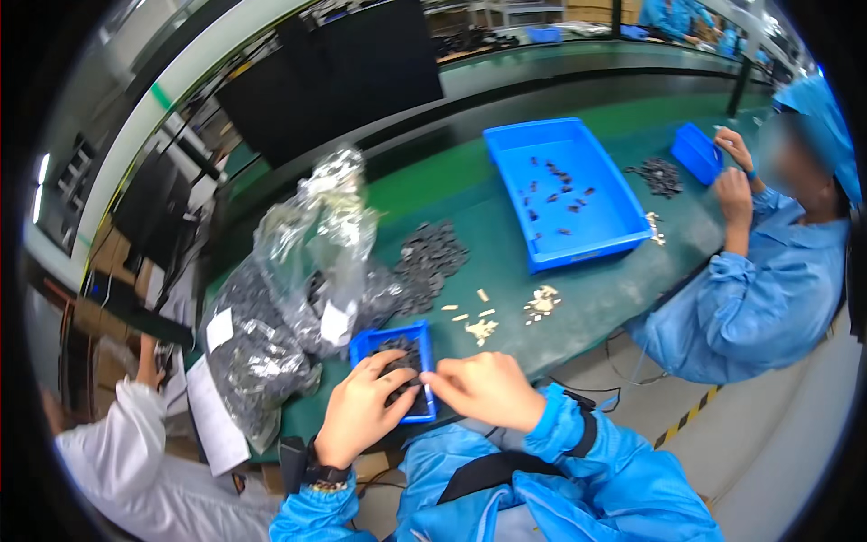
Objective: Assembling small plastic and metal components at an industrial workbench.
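Note:
A small blue bin [426, 339] filled with small black parts [397, 345] stands at the table edge in front of me. My left hand [361, 406] reaches over its near left side, fingers apart and curved down onto the parts. At the bin's right rim, the thumb and forefinger of my right hand [488, 388] are pressed together; whatever is between them is too small to make out. A loose pile of black parts [432, 262] lies on the green table just beyond the bin. Small cream-coloured pieces [481, 330] are scattered to the right of it.
Clear plastic bags [316, 244] of black parts crowd the left, beside a paper sheet [215, 420]. A large blue tray [578, 194] holds several dark parts. On the right, a co-worker in blue [741, 298] handles a small blue bin [695, 154]. A white sleeve [117, 443] shows at left.

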`<state>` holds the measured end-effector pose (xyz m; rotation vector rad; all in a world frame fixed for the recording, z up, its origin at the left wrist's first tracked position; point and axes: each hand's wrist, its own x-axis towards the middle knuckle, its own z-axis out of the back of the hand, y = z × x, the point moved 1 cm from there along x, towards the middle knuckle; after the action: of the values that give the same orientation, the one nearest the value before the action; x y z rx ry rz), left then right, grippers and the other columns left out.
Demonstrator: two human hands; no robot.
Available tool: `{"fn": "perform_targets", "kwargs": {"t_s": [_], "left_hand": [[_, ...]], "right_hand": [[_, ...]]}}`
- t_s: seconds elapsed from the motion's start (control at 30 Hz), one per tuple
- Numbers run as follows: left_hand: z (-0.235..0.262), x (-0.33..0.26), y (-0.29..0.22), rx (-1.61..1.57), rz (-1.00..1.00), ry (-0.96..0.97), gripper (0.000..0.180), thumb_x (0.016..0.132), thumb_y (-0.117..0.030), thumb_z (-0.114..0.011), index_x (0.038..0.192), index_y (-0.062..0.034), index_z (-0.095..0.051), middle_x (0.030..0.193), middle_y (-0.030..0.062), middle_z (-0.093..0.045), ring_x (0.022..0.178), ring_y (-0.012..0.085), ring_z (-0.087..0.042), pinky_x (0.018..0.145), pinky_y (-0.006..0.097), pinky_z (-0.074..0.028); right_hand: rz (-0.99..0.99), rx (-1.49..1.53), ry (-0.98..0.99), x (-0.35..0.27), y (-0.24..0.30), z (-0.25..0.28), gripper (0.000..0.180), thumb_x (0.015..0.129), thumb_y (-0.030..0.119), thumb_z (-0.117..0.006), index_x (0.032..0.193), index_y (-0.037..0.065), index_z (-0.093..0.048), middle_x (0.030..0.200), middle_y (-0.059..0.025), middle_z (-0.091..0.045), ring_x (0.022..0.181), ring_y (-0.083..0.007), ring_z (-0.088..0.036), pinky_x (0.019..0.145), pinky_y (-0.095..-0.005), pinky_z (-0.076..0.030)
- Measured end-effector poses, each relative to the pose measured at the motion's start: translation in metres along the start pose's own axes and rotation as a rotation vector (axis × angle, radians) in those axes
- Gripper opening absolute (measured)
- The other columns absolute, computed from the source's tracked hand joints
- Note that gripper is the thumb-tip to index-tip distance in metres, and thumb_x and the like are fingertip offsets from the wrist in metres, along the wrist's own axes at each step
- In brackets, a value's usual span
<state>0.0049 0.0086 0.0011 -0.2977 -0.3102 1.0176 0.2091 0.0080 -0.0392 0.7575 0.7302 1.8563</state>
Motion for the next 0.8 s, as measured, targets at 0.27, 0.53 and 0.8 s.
{"fn": "perform_targets", "kwargs": {"t_s": [0.27, 0.53, 0.8], "left_hand": [[0.008, -0.006, 0.006, -0.042, -0.032, -0.070, 0.022, 0.085, -0.017, -0.073, 0.106, -0.0091, -0.072, 0.123, 0.0105, -0.068, 0.109, 0.0314, -0.066, 0.092, 0.041, -0.054], [0.000, -0.002, 0.013, -0.156, -0.034, -0.134, 0.041, 0.082, -0.012, -0.074, 0.120, -0.0019, -0.062, 0.121, 0.0145, -0.067, 0.117, 0.0352, -0.060, 0.108, 0.045, -0.040], [0.002, -0.001, 0.001, -0.300, -0.164, -0.589, 0.041, 0.090, -0.021, -0.066, 0.122, 0.0023, -0.056, 0.129, 0.0236, -0.060, 0.121, 0.0368, -0.057, 0.108, 0.046, -0.040]], "right_hand": [[-0.104, 0.235, 0.068, 0.009, 0.004, -0.028, 0.039, 0.096, 0.038, -0.065, 0.076, 0.005, -0.061, 0.058, -0.0113, -0.064, 0.052, -0.0302, -0.064, 0.052, -0.0417, -0.049], [-0.183, 0.637, 0.005, 0.002, 0.007, -0.045, 0.022, 0.100, 0.016, -0.059, 0.086, 0.001, -0.052, 0.061, -0.0102, -0.057, 0.054, -0.0163, -0.055, 0.052, -0.0333, -0.044], [-0.230, 0.682, -0.132, -0.005, 0.005, -0.008, 0.023, 0.104, 0.016, -0.053, 0.085, 0.006, -0.045, 0.061, 0.0026, -0.048, 0.052, -0.0037, -0.045, 0.047, -0.0246, -0.036]]}}
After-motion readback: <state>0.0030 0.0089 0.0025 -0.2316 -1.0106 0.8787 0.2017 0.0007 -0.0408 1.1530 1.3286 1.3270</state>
